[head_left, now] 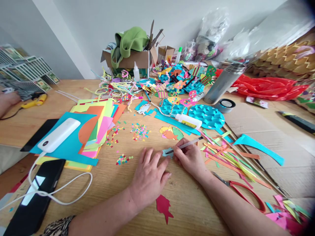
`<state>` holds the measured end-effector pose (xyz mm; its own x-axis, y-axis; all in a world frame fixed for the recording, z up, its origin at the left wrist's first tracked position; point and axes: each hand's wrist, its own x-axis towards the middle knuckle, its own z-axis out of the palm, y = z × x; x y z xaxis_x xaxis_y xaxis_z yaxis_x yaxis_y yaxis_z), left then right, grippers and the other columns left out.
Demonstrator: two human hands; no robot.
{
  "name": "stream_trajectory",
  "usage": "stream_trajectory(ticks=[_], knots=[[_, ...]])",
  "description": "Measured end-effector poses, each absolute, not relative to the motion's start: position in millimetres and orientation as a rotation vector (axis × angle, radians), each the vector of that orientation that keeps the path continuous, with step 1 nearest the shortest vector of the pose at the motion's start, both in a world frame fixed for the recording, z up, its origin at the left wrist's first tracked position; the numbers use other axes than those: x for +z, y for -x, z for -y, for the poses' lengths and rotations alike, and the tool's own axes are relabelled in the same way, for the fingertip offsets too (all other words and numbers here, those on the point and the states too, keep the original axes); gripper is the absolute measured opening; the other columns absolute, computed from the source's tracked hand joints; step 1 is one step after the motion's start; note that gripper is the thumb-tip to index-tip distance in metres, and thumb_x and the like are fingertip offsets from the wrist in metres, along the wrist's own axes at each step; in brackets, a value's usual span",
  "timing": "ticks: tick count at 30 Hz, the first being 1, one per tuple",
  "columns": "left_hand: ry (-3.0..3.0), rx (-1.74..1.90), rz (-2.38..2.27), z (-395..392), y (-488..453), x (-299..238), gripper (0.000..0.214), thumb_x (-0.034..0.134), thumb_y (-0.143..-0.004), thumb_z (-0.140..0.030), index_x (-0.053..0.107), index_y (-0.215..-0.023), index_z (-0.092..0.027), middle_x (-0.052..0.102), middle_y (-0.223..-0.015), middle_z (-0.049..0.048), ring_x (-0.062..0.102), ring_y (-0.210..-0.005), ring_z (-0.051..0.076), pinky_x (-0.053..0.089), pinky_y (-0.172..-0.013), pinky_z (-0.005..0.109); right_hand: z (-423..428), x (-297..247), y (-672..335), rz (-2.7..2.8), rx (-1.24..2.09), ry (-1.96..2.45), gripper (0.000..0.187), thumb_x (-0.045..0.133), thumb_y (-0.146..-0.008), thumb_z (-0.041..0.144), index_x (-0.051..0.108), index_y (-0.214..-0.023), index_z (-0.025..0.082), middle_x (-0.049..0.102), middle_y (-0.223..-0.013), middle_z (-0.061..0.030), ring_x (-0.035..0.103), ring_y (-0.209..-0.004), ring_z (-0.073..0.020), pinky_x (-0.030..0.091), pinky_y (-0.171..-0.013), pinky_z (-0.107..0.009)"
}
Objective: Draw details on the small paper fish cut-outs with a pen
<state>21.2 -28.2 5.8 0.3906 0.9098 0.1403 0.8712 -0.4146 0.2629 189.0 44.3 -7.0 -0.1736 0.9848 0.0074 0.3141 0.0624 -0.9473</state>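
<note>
My right hand grips a pen with its tip on a small light-blue paper cutout. Fingers outstretched, my left hand lies flat on the table, its fingertips close to the cutout's left edge; whether they touch it I cannot tell. Part of the cutout is hidden by my right fingers. Below my left hand lies a dark red paper fish. Just beyond the pen sit several yellow, orange and green paper fish. Small piles of confetti and paper dots are left of my hands.
Coloured paper sheets, a white power bank and a phone lie at left. Red-handled scissors and paper strips are at right. A glue bottle, a steel flask and finished fish crafts stand behind. Another person's hand shows far left.
</note>
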Motion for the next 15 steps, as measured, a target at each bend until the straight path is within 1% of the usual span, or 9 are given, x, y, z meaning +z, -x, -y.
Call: stream_trajectory(ticks=[6, 15], knots=[[-2.486, 0.39, -1.606, 27.9, -21.1, 6.0, 0.042, 0.056, -0.094, -0.039, 0.053, -0.133, -0.025, 0.05, -0.133, 0.0074, 0.037, -0.128, 0.032, 0.027, -0.113, 0.056, -43.8, -6.0, -188.6, 1.6, 1.107, 1.35, 0.018, 0.056, -0.08, 0.029, 0.05, -0.065, 0.021, 0.056, -0.048, 0.0019, 0.046, -0.036, -0.0112, 0.035, -0.036, -0.022], [-2.502, 0.395, -1.608, 28.8, -20.8, 6.0, 0.042, 0.056, -0.094, -0.04, 0.053, -0.133, -0.025, 0.05, -0.133, 0.0081, 0.038, -0.128, 0.031, 0.027, -0.113, 0.056, -44.7, -7.7, -189.1, 1.601, 1.139, 1.323, 0.019, 0.055, -0.082, 0.027, 0.05, -0.065, 0.021, 0.056, -0.049, 0.0017, 0.047, -0.036, -0.0113, 0.035, -0.037, -0.023]])
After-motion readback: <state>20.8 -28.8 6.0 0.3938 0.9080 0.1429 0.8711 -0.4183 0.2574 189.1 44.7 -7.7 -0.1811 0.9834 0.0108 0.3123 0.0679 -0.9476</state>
